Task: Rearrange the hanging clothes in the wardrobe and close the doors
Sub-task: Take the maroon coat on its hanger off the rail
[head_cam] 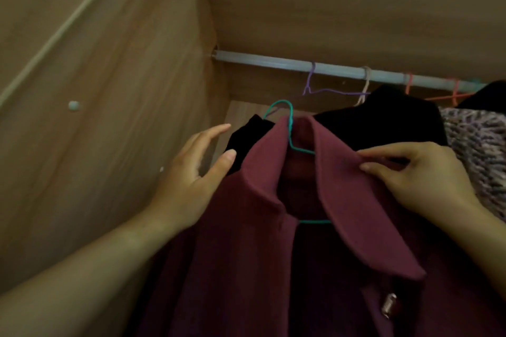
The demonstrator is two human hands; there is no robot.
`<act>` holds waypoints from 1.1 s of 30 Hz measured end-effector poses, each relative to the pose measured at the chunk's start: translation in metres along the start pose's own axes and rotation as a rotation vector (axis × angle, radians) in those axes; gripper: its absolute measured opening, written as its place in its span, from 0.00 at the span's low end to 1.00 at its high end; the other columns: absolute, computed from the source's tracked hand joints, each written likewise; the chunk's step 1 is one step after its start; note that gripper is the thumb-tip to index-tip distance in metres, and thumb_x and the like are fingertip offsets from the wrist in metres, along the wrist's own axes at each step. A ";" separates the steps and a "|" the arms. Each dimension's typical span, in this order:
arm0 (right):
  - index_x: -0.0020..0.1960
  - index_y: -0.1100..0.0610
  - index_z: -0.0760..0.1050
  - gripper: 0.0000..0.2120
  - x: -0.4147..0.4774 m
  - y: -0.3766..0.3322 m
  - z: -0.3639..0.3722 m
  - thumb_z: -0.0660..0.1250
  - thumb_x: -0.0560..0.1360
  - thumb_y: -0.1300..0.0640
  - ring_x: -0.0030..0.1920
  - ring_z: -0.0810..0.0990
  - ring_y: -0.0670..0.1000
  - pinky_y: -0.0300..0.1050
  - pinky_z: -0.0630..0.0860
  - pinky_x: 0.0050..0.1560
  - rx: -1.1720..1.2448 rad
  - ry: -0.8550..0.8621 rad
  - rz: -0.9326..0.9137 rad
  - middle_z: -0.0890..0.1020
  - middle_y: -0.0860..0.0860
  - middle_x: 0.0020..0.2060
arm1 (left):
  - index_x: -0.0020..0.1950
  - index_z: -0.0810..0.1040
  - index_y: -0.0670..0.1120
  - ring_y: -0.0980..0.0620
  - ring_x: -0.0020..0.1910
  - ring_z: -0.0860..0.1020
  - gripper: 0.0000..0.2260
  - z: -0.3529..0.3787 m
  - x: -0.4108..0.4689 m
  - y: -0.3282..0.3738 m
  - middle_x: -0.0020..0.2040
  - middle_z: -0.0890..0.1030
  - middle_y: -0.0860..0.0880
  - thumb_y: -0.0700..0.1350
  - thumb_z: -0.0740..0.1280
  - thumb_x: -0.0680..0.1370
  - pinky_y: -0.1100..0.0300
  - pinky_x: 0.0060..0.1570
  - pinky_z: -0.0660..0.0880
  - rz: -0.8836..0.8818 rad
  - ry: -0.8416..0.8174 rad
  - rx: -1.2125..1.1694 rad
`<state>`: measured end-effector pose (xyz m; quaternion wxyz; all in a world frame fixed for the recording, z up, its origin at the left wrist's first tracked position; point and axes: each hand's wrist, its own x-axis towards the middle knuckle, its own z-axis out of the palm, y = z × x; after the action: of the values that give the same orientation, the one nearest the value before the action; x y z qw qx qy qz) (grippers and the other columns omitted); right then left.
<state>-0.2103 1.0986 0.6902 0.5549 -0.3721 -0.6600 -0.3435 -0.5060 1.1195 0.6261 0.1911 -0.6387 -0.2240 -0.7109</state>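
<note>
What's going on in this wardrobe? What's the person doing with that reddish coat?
A person is handling a maroon coat on a teal hanger. The right hand pinches its collar, and the left hand is open by the coat's shoulder. The hanger's hook is below the rod, not on it. A black garment hangs just behind.

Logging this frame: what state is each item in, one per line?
Maroon collared coat: on hanger, collar pinched.
Teal wire hanger: hook off the pale metal rail.
Purple wire hanger: hooked on rail.
Black garment: hanging.
Left hand: open, empty.
Right hand: pinch grip on collar.
</note>
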 end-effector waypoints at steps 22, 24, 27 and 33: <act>0.66 0.41 0.69 0.18 -0.249 -0.003 -0.076 0.55 0.78 0.41 0.61 0.74 0.37 0.31 0.68 0.60 0.474 -0.276 -0.106 0.76 0.36 0.59 | 0.59 0.71 0.62 0.52 0.39 0.79 0.22 -0.007 -0.200 0.129 0.38 0.80 0.58 0.68 0.50 0.72 0.59 0.33 0.66 -0.188 -0.199 0.422; 0.66 0.42 0.70 0.19 -0.270 -0.020 -0.092 0.57 0.77 0.39 0.58 0.76 0.38 0.32 0.70 0.59 0.470 -0.208 -0.061 0.78 0.37 0.57 | 0.59 0.72 0.62 0.52 0.39 0.79 0.22 -0.019 -0.215 0.147 0.39 0.80 0.57 0.68 0.51 0.71 0.59 0.35 0.66 -0.210 -0.214 0.390; 0.61 0.42 0.75 0.18 -0.292 -0.050 -0.120 0.63 0.74 0.40 0.51 0.80 0.41 0.42 0.76 0.51 0.418 -0.096 -0.004 0.80 0.38 0.51 | 0.58 0.72 0.62 0.55 0.36 0.77 0.19 -0.044 -0.232 0.181 0.37 0.78 0.60 0.67 0.54 0.72 0.63 0.33 0.67 -0.245 -0.222 0.318; 0.53 0.41 0.79 0.11 -0.320 -0.104 -0.201 0.67 0.71 0.44 0.43 0.81 0.43 0.47 0.77 0.43 0.332 -0.047 0.095 0.81 0.39 0.44 | 0.57 0.74 0.62 0.58 0.39 0.77 0.16 -0.089 -0.249 0.259 0.38 0.78 0.63 0.64 0.60 0.72 0.61 0.36 0.70 -0.274 -0.223 0.203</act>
<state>-0.1706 0.8382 0.3991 0.6086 -0.3142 -0.7022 -0.1944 -0.4071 0.8517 0.3909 0.1302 -0.6544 -0.3990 -0.6289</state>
